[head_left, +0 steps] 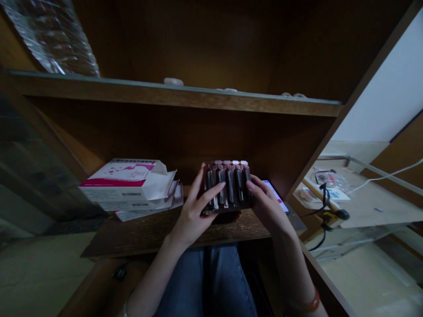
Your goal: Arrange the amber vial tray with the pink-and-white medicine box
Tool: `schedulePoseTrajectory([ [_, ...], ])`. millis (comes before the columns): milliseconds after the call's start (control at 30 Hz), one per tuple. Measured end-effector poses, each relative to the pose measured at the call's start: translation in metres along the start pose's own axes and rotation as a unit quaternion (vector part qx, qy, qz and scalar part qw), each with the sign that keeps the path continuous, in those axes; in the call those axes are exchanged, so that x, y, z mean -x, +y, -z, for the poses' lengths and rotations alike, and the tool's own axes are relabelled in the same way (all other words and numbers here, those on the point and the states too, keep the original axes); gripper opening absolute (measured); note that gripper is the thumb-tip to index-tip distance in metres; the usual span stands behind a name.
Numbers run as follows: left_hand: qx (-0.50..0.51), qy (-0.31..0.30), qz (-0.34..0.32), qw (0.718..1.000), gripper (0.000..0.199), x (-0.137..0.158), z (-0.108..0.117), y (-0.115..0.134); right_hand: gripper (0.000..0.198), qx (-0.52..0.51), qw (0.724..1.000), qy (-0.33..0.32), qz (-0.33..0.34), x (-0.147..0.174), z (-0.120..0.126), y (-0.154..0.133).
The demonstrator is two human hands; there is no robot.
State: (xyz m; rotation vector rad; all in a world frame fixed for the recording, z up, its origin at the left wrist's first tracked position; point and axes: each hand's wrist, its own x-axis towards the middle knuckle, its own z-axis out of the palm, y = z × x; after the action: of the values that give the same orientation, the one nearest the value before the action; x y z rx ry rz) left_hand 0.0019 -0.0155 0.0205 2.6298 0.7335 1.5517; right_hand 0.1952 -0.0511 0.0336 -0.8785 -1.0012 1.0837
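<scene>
A clear plastic tray of several dark vials [228,185] with pale caps is held up just above the wooden shelf [145,233]. My left hand [193,211] grips its left side, fingers laid across the front of the vials. My right hand [267,204] grips the right side. A white and pink box [127,182] with its flap open lies to the left on the shelf, with folded paper under it.
A phone with a lit screen [277,196] lies on the shelf behind my right hand. A higher shelf [172,94] carries small pale objects. To the right, a desk [363,198] holds cables and packets. My jeans-clad legs [211,281] are below.
</scene>
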Motion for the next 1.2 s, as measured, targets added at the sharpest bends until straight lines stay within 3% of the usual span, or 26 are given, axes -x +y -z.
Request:
schedulePoseTrajectory([
  [100,-0.004,-0.015,-0.032,0.999,0.069,-0.008,0.004,0.004,0.043,-0.019,0.999,0.024,0.017,-0.002,-0.006,-0.006],
  [300,-0.002,-0.074,-0.008,0.997,0.075,-0.016,0.013,0.001,0.043,-0.017,0.998,0.066,0.013,-0.004,-0.014,-0.012],
  [467,-0.053,-0.045,0.005,0.998,0.07,-0.017,0.019,-0.007,0.051,0.014,0.995,0.099,0.01,-0.005,-0.015,-0.014],
  [533,-0.031,-0.043,0.01,0.999,0.063,-0.018,0.021,-0.007,0.051,0.036,0.996,0.082,0.019,-0.005,-0.012,-0.018],
  [667,0.122,-0.006,0.074,0.99,0.053,-0.026,0.022,0.001,0.046,0.036,0.999,-0.014,0.033,-0.004,-0.002,-0.023],
  [767,0.211,0.087,0.191,0.955,0.046,-0.032,0.017,0.008,0.048,0.034,0.997,-0.068,0.015,0.001,-0.001,-0.023],
  [867,0.234,0.154,0.277,0.919,0.04,-0.036,0.012,0.013,0.047,0.071,0.994,-0.082,0.001,0.006,-0.005,-0.022],
  [967,0.253,0.176,0.342,0.888,0.039,-0.037,0.009,0.013,0.05,0.094,0.991,-0.098,-0.018,0.01,-0.008,-0.022],
  [1067,0.321,0.198,0.403,0.834,0.038,-0.039,0.009,0.011,0.05,0.118,0.987,-0.109,-0.022,0.009,-0.006,-0.023],
  [1133,0.368,0.204,0.437,0.795,0.04,-0.043,0.012,0.012,0.051,0.148,0.983,-0.111,-0.001,0.006,-0.003,-0.021],
  [1200,0.405,0.201,0.465,0.761,0.042,-0.049,0.016,0.015,0.048,0.209,0.972,-0.086,0.064,0.001,-0.001,-0.016],
])
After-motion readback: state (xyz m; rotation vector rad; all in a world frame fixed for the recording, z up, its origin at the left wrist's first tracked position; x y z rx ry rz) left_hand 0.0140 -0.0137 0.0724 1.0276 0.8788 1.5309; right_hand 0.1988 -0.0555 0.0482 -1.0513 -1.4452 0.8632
